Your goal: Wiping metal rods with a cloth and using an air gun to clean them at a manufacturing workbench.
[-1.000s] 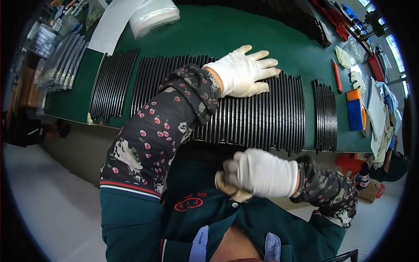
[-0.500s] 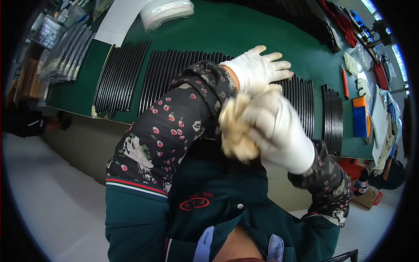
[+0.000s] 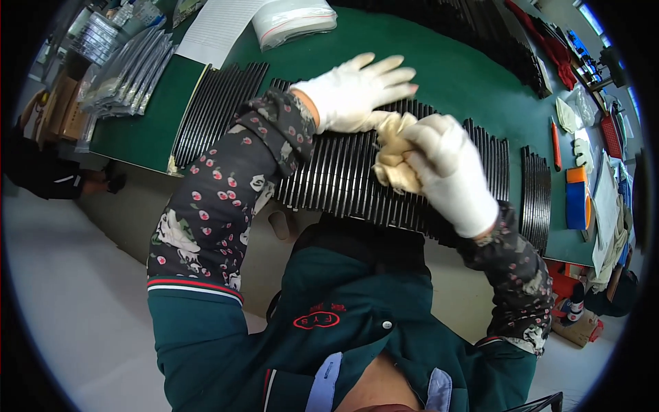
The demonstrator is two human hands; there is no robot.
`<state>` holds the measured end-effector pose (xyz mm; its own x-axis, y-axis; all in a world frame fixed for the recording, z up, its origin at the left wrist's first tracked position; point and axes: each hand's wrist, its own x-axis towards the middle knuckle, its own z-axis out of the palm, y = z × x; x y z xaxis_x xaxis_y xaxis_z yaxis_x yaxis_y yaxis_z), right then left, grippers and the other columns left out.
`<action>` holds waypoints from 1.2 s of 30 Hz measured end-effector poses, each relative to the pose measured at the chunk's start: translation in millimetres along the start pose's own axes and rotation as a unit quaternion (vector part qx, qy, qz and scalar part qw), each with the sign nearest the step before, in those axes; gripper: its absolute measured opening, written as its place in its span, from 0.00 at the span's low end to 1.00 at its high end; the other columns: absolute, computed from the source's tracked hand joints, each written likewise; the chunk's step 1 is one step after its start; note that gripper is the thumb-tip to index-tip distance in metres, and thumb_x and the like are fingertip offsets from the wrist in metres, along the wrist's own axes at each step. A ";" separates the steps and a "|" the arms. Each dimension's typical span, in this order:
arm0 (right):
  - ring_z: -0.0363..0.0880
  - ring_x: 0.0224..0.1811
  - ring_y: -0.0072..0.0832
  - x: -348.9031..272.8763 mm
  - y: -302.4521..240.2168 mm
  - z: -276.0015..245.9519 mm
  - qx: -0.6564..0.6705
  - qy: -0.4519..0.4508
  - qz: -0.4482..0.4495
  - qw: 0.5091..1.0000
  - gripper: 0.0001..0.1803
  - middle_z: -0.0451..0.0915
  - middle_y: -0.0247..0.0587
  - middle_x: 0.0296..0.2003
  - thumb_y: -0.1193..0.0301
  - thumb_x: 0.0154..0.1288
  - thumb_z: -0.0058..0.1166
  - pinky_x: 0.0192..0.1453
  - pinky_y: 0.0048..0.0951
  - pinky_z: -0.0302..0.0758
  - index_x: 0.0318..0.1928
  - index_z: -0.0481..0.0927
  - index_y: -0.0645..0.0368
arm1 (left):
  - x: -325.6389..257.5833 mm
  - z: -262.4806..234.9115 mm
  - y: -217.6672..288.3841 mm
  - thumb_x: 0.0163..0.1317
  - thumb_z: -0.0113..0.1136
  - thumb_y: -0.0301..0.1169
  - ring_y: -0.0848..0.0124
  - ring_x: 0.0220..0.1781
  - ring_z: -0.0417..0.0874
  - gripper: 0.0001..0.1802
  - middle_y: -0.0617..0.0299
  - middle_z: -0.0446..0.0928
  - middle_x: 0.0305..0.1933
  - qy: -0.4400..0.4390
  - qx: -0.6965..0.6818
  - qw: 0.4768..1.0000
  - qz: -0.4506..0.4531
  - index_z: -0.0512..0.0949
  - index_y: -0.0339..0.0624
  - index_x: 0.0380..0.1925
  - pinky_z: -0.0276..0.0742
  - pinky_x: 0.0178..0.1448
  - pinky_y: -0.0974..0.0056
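While hands wipe black strips [image 3: 357, 178], clear bags [image 3: 294, 19] lie beyond.

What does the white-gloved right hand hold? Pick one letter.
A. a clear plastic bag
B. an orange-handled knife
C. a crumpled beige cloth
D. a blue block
C: the right hand grips a crumpled beige cloth above the row of black ribbed strips.

The green table [image 3: 467, 75] carries a long row of black strips [image 3: 343, 172] laid side by side along its near edge, with a smaller black bundle [image 3: 535, 196] just right of that row, clear bags [image 3: 292, 17] beyond it, and an orange-and-blue block [image 3: 576, 199] farther right.
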<state>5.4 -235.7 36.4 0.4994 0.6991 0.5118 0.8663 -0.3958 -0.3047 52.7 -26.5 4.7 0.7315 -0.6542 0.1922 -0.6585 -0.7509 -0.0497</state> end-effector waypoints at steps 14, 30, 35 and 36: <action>0.76 0.28 0.32 -5.5 -62.2 29.8 0.128 -0.250 -0.170 0.945 0.12 0.74 0.37 0.28 0.66 0.48 0.58 0.32 0.30 0.75 0.33 0.78 0.57 | -9.5 4.2 2.6 0.69 0.44 0.50 0.61 0.77 0.52 0.30 0.61 0.57 0.74 -0.037 -0.047 0.998 -0.033 0.62 0.52 0.68 0.46 0.78 0.50; 0.74 0.31 0.37 32.7 -57.6 53.3 0.073 -0.030 -0.139 0.987 0.14 0.71 0.41 0.29 0.65 0.51 0.59 0.33 0.33 0.73 0.36 0.76 0.61 | -8.6 -3.8 4.6 0.70 0.40 0.52 0.63 0.77 0.51 0.31 0.63 0.56 0.75 -0.067 -0.047 0.996 -0.044 0.61 0.54 0.69 0.44 0.78 0.51; 0.75 0.30 0.30 -25.2 -102.9 42.5 0.059 -0.325 -0.275 0.903 0.11 0.72 0.36 0.27 0.67 0.55 0.52 0.29 0.31 0.74 0.38 0.75 0.58 | -5.1 -2.4 5.8 0.70 0.39 0.54 0.62 0.78 0.49 0.31 0.62 0.54 0.75 -0.061 -0.050 0.996 -0.039 0.60 0.55 0.69 0.44 0.78 0.50; 0.76 0.30 0.30 -9.9 -98.7 30.7 0.106 -0.313 -0.254 0.909 0.08 0.73 0.35 0.29 0.66 0.57 0.51 0.29 0.31 0.74 0.35 0.75 0.55 | -7.1 -1.0 4.1 0.70 0.39 0.54 0.62 0.78 0.49 0.31 0.62 0.54 0.75 -0.062 -0.047 0.996 -0.043 0.60 0.55 0.69 0.44 0.78 0.50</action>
<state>-85.4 -185.3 36.7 -0.1245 0.9878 0.0930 0.9293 0.1490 -0.3379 44.6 -24.9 4.1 0.7986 -0.5980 0.0681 -0.6015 -0.7969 0.0550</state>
